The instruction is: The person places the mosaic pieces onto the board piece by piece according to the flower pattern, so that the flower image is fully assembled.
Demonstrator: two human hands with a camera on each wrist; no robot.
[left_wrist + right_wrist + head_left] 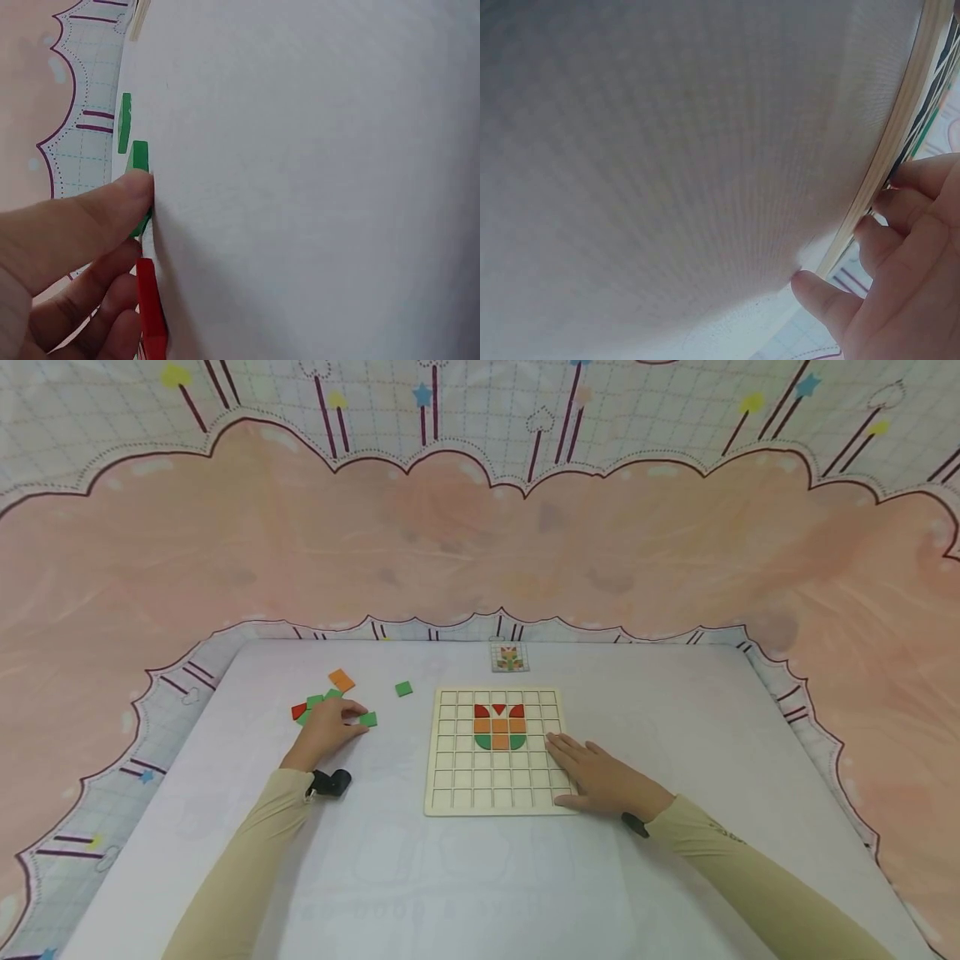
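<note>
At the left of the table, my left hand (330, 727) has its thumb and fingers at a small green square tile (368, 719). In the left wrist view the thumb presses along that green tile (140, 157), pinching it by its edge. A red tile (152, 311) lies by the curled lower fingers there. My right hand (603, 777) rests with fingers straight on the right edge of the pale wooden grid board (465, 789). On the board, red, orange and green pieces (500, 726) form a tulip-like shape. The right wrist view shows fingertips at the board's wooden side (881, 161).
Behind my left hand lie several loose green tiles (315, 701), a red piece (298, 712) and an orange tile (341, 679). Another green tile (404, 688) lies apart, left of the board. A small pattern card (510, 657) sits behind the board, near the table's far edge.
</note>
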